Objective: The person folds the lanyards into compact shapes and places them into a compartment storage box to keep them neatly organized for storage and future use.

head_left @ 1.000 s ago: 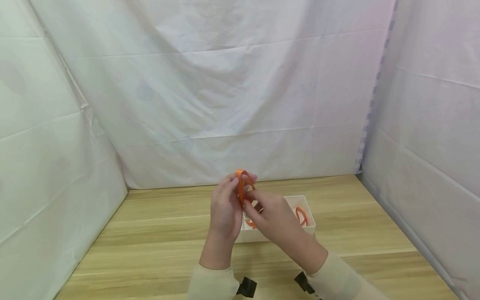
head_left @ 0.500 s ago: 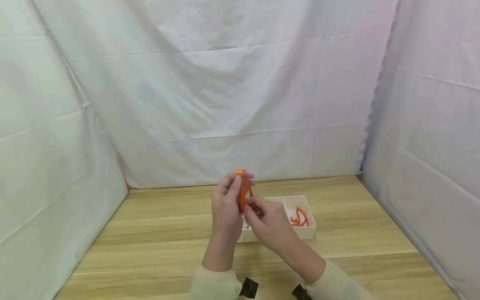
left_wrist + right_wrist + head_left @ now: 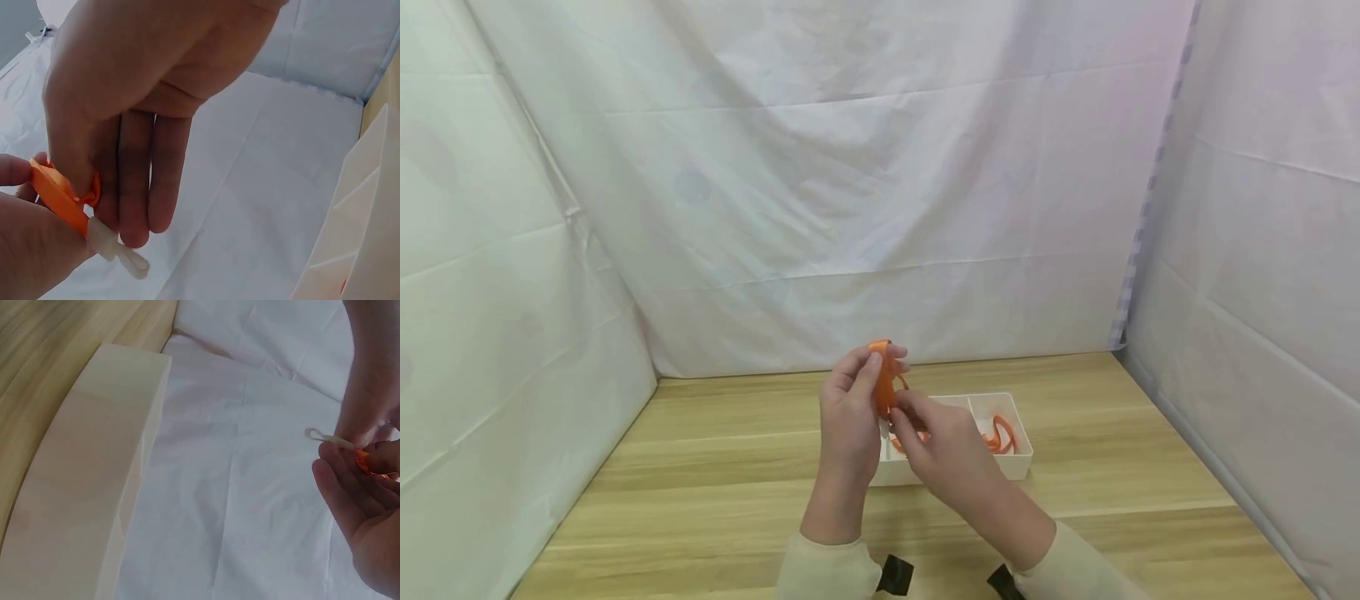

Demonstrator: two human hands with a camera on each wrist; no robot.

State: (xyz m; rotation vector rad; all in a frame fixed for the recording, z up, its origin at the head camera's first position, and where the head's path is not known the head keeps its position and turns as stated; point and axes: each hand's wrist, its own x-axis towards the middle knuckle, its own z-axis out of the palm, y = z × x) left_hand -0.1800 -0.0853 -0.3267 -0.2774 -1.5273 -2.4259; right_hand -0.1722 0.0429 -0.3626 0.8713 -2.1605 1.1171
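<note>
White sheeting is hung behind and to both sides of a pale wooden tabletop, on which a white divided tray is set a little right of centre. An orange clip is held up above the tray's left compartment, between the two hands. It is pinched near its upper end by the thumb and fingers of the left hand; the fingers are curled round it. In the left wrist view a white stem with a small loop at its tip is seen to project from the lower end of the orange piece. The lower part of the clip is pinched by the fingertips of the right hand, close to where the stem comes out; the same stem is glimpsed in the right wrist view, just beyond the fingers.

More orange pieces are lying in the tray's right compartment, and another is partly visible in the left compartment behind the hands. How many are there cannot be told.

As a judgement, the work appears to be in its middle: one piece is in hand and is being fitted or adjusted, with both hands engaged on it, and it has not yet been set down. Several pieces in the tray appear to be left to handle, though whether those are finished cannot be told.
</note>
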